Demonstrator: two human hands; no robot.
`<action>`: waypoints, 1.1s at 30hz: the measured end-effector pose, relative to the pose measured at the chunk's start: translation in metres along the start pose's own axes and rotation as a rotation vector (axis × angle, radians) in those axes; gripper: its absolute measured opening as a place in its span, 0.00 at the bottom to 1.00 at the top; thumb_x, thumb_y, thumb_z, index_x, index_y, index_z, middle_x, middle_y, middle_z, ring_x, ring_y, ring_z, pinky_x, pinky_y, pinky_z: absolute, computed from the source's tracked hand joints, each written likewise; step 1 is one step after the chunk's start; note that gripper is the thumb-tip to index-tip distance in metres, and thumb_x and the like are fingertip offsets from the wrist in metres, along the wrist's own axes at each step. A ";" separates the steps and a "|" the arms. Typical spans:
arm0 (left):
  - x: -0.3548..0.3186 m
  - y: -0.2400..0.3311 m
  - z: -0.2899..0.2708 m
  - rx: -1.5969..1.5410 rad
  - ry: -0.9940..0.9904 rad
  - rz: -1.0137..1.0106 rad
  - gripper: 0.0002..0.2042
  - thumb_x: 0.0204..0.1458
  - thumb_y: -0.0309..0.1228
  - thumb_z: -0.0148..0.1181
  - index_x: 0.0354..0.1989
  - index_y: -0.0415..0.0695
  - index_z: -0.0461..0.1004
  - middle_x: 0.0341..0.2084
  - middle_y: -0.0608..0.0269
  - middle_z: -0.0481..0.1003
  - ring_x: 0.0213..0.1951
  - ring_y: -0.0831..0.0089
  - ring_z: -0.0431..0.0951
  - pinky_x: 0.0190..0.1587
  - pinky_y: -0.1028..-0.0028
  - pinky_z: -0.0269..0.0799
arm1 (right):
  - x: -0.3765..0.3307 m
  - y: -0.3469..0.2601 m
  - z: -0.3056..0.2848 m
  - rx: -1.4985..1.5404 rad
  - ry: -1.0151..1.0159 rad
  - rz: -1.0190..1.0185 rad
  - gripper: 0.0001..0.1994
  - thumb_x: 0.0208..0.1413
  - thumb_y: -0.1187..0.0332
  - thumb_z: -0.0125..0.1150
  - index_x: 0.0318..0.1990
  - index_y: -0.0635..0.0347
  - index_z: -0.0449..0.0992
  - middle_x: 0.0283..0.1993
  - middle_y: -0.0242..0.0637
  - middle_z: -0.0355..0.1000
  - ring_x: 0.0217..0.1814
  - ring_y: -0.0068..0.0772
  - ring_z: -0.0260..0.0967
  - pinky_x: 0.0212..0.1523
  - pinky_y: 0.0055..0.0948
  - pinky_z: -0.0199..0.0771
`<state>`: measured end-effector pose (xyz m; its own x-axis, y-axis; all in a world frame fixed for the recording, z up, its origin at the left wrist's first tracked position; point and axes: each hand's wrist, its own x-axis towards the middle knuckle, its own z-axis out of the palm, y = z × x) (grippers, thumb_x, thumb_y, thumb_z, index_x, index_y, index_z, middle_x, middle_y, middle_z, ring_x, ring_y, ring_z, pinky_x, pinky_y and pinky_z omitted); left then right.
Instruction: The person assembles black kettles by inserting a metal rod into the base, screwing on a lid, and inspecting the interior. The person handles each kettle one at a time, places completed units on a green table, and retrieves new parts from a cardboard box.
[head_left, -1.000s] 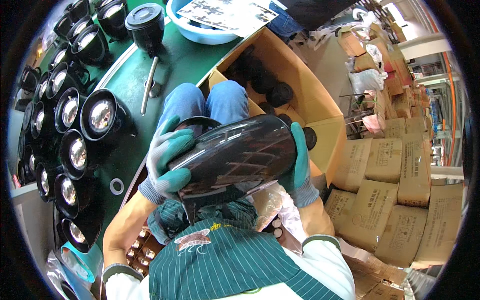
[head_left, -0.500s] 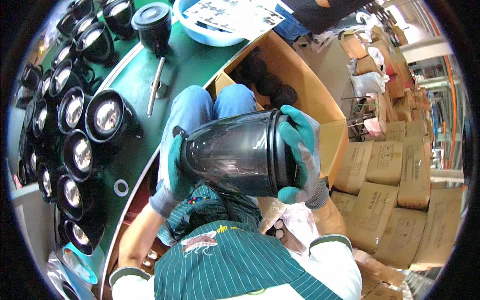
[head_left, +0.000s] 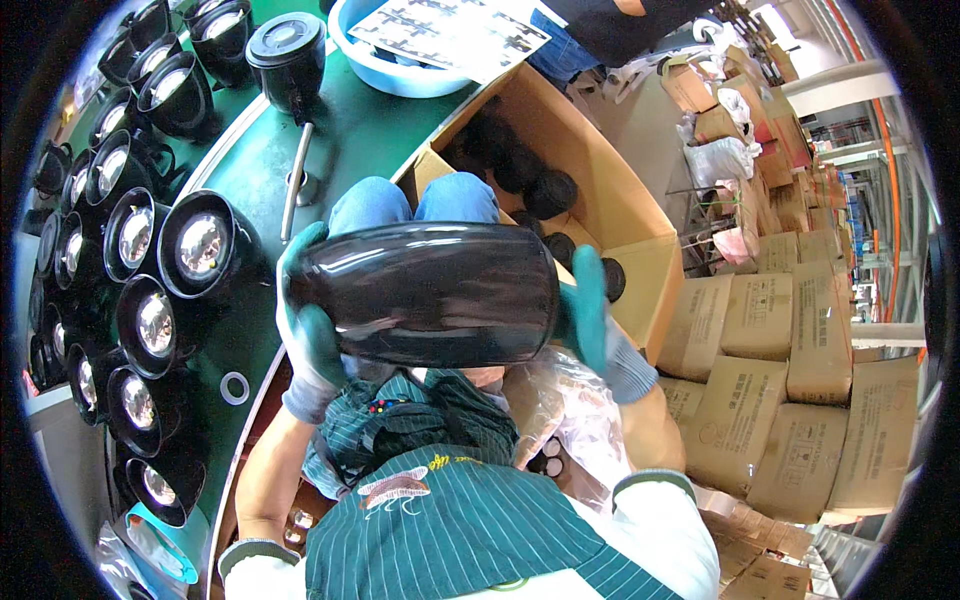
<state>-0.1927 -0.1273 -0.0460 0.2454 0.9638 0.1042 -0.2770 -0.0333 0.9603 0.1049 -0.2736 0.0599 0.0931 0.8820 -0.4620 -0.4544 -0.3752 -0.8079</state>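
Observation:
I hold a large glossy black lamp housing (head_left: 425, 295) sideways above my lap. My left hand (head_left: 305, 335), in a teal glove, grips its left end. The gloved right hand (head_left: 592, 320) presses against its right end. Below it lie my striped green apron (head_left: 440, 500) and a crumpled clear plastic bag (head_left: 570, 420). My blue-jeaned knees (head_left: 415, 200) show just beyond the housing.
A green table (head_left: 250, 190) on my left carries several black lamp housings with mirror reflectors (head_left: 200, 250), a metal rod (head_left: 295, 180) and a white ring (head_left: 235, 388). An open cardboard box (head_left: 600, 200) holds black parts. A blue basin (head_left: 400, 70) stands farther off. Stacked cartons (head_left: 780, 380) fill the right.
The housing has turned in my hands from showing its open mouth and ribbed inside to lying sideways with its smooth outer wall up. My right hand slid to its right end.

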 end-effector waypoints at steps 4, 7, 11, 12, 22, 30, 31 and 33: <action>0.012 -0.007 0.000 -0.436 0.080 -0.392 0.19 0.70 0.43 0.47 0.52 0.40 0.77 0.46 0.63 0.80 0.44 0.73 0.80 0.48 0.67 0.79 | -0.001 -0.017 0.019 -1.232 0.018 -0.785 0.54 0.56 0.31 0.60 0.79 0.58 0.47 0.80 0.54 0.47 0.82 0.49 0.48 0.76 0.45 0.53; 0.009 0.010 0.019 -0.439 0.101 -0.588 0.19 0.69 0.42 0.47 0.53 0.41 0.75 0.46 0.64 0.80 0.47 0.73 0.79 0.52 0.68 0.77 | 0.014 -0.026 0.039 -1.245 -0.125 -1.111 0.56 0.53 0.31 0.63 0.79 0.58 0.48 0.79 0.59 0.44 0.81 0.52 0.46 0.76 0.44 0.54; -0.003 -0.005 0.019 -0.432 0.084 -0.350 0.24 0.67 0.48 0.54 0.62 0.42 0.70 0.55 0.60 0.74 0.57 0.69 0.75 0.59 0.65 0.74 | 0.017 -0.008 0.057 -0.676 -0.005 -0.794 0.50 0.55 0.34 0.62 0.78 0.54 0.52 0.78 0.55 0.48 0.80 0.48 0.48 0.74 0.43 0.58; -0.006 -0.001 0.021 -0.340 0.116 -0.255 0.31 0.66 0.54 0.55 0.66 0.40 0.68 0.59 0.57 0.72 0.60 0.65 0.74 0.62 0.63 0.71 | 0.016 -0.010 0.087 -0.168 0.156 -0.552 0.37 0.68 0.47 0.55 0.75 0.61 0.57 0.75 0.45 0.57 0.75 0.37 0.57 0.71 0.40 0.64; 0.025 0.013 0.017 -0.658 0.208 -0.490 0.18 0.69 0.46 0.48 0.51 0.45 0.76 0.44 0.65 0.80 0.46 0.73 0.79 0.55 0.66 0.76 | 0.013 -0.012 0.053 -1.094 0.103 -0.835 0.48 0.64 0.36 0.51 0.78 0.64 0.44 0.81 0.64 0.39 0.82 0.60 0.44 0.77 0.49 0.49; 0.006 0.023 0.027 -0.435 0.168 -0.207 0.21 0.71 0.47 0.46 0.59 0.42 0.72 0.52 0.59 0.77 0.54 0.69 0.76 0.61 0.62 0.71 | 0.031 -0.003 0.073 -0.827 0.111 -0.970 0.55 0.59 0.29 0.52 0.79 0.62 0.40 0.81 0.65 0.36 0.82 0.65 0.40 0.78 0.54 0.43; 0.007 0.022 0.024 -0.400 0.216 -0.144 0.21 0.72 0.46 0.45 0.59 0.41 0.72 0.54 0.59 0.76 0.55 0.70 0.76 0.61 0.62 0.71 | 0.030 -0.004 0.076 -0.817 0.124 -0.973 0.56 0.58 0.29 0.52 0.79 0.62 0.39 0.81 0.65 0.36 0.82 0.65 0.40 0.78 0.55 0.43; 0.012 0.012 0.022 -0.451 0.340 -0.168 0.21 0.72 0.45 0.45 0.58 0.41 0.72 0.53 0.59 0.76 0.54 0.71 0.76 0.59 0.64 0.73 | 0.029 -0.008 0.084 -0.848 0.119 -0.987 0.57 0.57 0.28 0.52 0.80 0.61 0.39 0.81 0.65 0.36 0.82 0.66 0.40 0.78 0.56 0.42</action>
<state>-0.1727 -0.1216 -0.0278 0.0292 0.9794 -0.1999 -0.6463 0.1711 0.7436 0.0369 -0.2218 0.0834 0.1619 0.8729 0.4602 0.5423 0.3109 -0.7805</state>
